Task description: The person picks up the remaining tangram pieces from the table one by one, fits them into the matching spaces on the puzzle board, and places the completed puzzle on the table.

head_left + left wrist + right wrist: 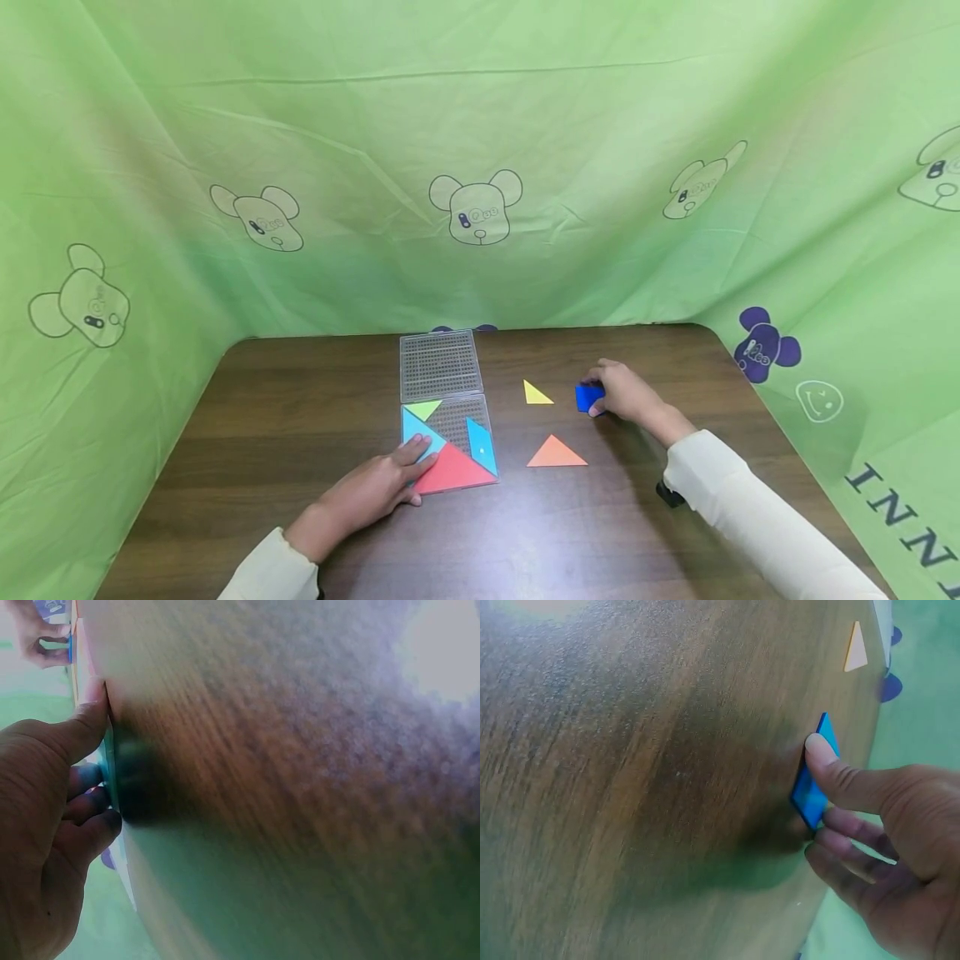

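An unfolded clear tangram case [440,364] lies on the table. Its near half holds a lime triangle [424,408], a light blue triangle [415,427], a red triangle [455,472] and a light blue parallelogram [482,446]. My left hand [375,485] holds that half's near left corner, fingers over the light blue and red pieces, thumb at the front edge. To the right, my right hand [624,393] pinches a dark blue square piece [810,791] between thumb and fingers, partly covering it. Whether the square still touches the table I cannot tell.
Between the case and my right hand lie a yellow triangle [536,394] and, nearer me, an orange triangle [557,452]. The brown wooden table [285,408] meets a green printed curtain [360,283] at the back and sides.
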Tool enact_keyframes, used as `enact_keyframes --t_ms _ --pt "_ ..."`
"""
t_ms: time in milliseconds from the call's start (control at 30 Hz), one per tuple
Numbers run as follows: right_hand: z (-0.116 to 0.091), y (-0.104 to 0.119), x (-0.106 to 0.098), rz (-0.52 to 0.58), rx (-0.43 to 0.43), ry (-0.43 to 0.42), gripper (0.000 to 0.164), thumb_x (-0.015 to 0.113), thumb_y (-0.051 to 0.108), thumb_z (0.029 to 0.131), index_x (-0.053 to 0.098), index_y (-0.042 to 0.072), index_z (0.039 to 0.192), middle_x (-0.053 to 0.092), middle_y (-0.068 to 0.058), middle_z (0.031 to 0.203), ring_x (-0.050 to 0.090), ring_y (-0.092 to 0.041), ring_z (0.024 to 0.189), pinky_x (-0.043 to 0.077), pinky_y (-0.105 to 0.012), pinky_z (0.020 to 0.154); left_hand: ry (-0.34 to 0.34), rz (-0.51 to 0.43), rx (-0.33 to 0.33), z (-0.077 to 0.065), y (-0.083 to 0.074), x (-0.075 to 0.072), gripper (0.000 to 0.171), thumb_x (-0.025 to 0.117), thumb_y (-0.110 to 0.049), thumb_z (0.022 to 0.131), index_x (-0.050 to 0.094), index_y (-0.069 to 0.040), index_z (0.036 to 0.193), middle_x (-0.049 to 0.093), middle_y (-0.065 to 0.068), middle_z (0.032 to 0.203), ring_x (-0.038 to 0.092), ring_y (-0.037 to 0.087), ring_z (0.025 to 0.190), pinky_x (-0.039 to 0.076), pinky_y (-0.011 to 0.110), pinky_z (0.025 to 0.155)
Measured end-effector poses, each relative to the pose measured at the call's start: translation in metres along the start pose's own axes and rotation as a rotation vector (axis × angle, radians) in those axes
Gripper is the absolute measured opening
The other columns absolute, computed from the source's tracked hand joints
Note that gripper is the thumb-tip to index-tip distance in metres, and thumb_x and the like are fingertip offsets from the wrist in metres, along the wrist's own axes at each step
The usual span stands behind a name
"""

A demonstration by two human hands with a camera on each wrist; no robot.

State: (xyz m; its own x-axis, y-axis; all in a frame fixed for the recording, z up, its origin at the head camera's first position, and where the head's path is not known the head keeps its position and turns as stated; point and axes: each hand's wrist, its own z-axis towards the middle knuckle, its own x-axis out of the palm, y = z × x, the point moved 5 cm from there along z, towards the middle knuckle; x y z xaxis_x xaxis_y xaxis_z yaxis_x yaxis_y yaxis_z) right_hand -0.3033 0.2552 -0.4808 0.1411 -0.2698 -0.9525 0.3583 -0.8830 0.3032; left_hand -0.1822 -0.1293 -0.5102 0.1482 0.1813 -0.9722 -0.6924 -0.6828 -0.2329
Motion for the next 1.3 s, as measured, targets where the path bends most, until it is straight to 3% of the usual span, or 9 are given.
enact_keyframes --t_ms 167,333,533,700,867,1067,1300 --pt "0.001 0.004 -0.001 0.024 -0.024 -0.009 0.043 0.092 0.003 0.071 0.072 -0.005 0.109 0.068 -0.02 0.109 0.067 -0.037 0.102 0.058 -0.053 0.092 -0.019 0.003 0.011 0.0 0.0 -0.001 0.062 0.072 -0.036 0.095 0.055 -0.007 0.148 0.046 0.02 0.158 0.051 0.037 0.142 0.059 0.04 0.095" --pt "0.004 0.004 0.0 0.031 0.006 0.016 0.042 0.092 -0.001 0.068 0.068 -0.004 0.102 0.067 -0.015 0.099 0.064 -0.029 0.093 0.058 -0.047 0.086 -0.013 0.005 0.008 0.001 0.0 0.0 0.063 0.071 -0.037 0.095 0.055 -0.007 0.148 0.046 0.02 0.158 0.051 0.036 0.141 0.059 0.039 0.095" --pt "0.005 0.002 -0.005 0.004 0.055 0.042 0.029 0.088 0.0 0.075 0.065 0.001 0.092 0.063 -0.009 0.086 0.058 -0.022 0.081 0.054 -0.037 0.072 -0.011 0.01 0.004 0.001 -0.001 0.0 0.062 0.071 -0.036 0.095 0.055 -0.007 0.148 0.046 0.02 0.158 0.052 0.036 0.141 0.059 0.039 0.096" --pt "0.004 0.004 -0.015 0.011 0.019 0.033 0.024 0.086 -0.001 0.076 0.064 0.003 0.084 0.058 -0.003 0.074 0.054 -0.017 0.071 0.048 -0.029 0.063 -0.009 0.016 0.004 0.001 0.0 0.0 0.061 0.07 -0.036 0.096 0.055 -0.008 0.148 0.046 0.02 0.158 0.052 0.035 0.142 0.059 0.039 0.096" --pt "0.006 0.008 -0.026 0.115 -0.005 0.054 0.019 0.083 -0.003 0.079 0.065 0.001 0.084 0.062 -0.004 0.072 0.056 -0.013 0.067 0.05 -0.027 0.063 -0.009 0.028 0.009 0.001 0.0 0.0 0.061 0.07 -0.036 0.096 0.055 -0.008 0.148 0.047 0.02 0.158 0.053 0.034 0.141 0.06 0.037 0.094" --pt "0.014 0.011 -0.03 0.271 0.06 0.05 0.014 0.079 -0.001 0.085 0.066 -0.001 0.09 0.068 -0.009 0.082 0.063 -0.016 0.075 0.055 -0.028 0.066 -0.003 0.025 0.005 0.002 -0.001 -0.001 0.062 0.07 -0.036 0.096 0.054 -0.008 0.149 0.046 0.019 0.158 0.052 0.035 0.142 0.059 0.038 0.096" --pt "0.023 0.025 -0.02 0.549 0.185 0.055 0.013 0.07 -0.006 0.091 0.063 -0.008 0.102 0.065 -0.015 0.091 0.065 -0.019 0.078 0.064 -0.044 0.074 -0.001 0.03 0.002 0.001 -0.001 -0.001 0.061 0.07 -0.036 0.097 0.054 -0.009 0.149 0.046 0.018 0.158 0.051 0.034 0.142 0.059 0.038 0.096"
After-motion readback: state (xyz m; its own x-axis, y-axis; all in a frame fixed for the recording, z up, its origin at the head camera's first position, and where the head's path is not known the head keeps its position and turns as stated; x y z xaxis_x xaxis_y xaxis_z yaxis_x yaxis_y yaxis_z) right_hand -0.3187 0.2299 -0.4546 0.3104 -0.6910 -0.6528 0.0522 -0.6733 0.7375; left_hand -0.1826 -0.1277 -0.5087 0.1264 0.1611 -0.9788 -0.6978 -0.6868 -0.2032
